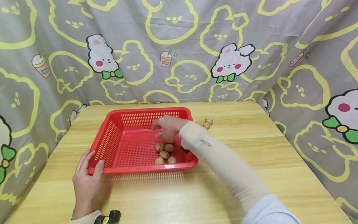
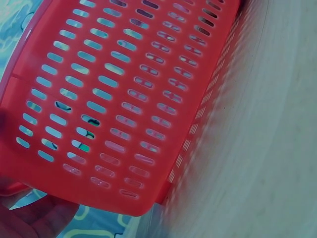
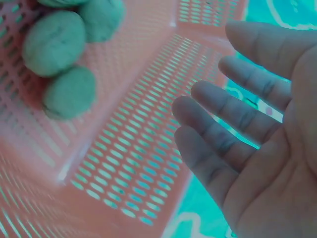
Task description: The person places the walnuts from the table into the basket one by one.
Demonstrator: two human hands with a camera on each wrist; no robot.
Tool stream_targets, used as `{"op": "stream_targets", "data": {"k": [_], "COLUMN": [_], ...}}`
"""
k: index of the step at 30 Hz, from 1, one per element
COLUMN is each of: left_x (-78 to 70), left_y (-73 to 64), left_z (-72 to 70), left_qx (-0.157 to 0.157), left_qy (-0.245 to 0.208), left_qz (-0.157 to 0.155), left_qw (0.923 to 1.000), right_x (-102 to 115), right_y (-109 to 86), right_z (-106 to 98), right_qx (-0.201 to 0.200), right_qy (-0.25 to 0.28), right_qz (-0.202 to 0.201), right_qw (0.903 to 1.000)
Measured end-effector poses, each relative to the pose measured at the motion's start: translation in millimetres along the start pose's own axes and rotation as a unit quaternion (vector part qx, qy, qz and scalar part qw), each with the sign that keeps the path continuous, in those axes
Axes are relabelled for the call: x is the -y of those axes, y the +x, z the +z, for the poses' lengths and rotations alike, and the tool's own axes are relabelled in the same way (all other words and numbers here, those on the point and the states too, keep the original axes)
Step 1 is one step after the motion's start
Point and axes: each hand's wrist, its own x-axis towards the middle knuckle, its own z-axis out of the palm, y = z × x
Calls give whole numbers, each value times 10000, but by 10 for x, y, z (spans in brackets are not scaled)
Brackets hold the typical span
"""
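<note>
A red plastic basket (image 1: 134, 170) with slotted walls stands on the wooden table. Several walnuts (image 1: 164, 154) lie inside it, gathered toward the front right. My left hand (image 1: 88, 180) grips the basket's front left corner, with the thumb over the rim. In the left wrist view, fingers (image 2: 52, 215) show at the lower left beside the slotted basket wall (image 2: 114, 99). Over the right part of the basket hovers my right hand (image 1: 169, 126), its fingers loosely extended. The right wrist view shows that palm (image 3: 277, 173) holding nothing, apart from the walnuts (image 3: 69, 91).
Two walnuts (image 1: 207, 123) lie on the table (image 1: 251, 149) outside the basket, behind my right forearm. A grey curtain (image 1: 187, 46) with yellow cartoon outlines hangs behind the table and along both sides.
</note>
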Motion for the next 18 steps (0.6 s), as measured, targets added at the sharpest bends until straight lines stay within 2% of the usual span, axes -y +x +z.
{"op": "stream_targets", "data": {"k": [4,10,18], "left_x": [0,8,-18], "left_y": [5,12,-3], "left_z": [1,1,4], "left_qx": [-42,-38,1], "left_qy": [37,38,29], "left_qz": [27,62,19], "left_qw": [10000,10000,10000], "right_x": [-58,-191,-587], "right_y": [-106,-307,-579], "right_z": [-170,-335,-355], "right_qx": [-304,-958,-1691], "right_qy": [7,265,827], "right_qz": [-176,-187,267], "right_qw": [9994,9949,9818]}}
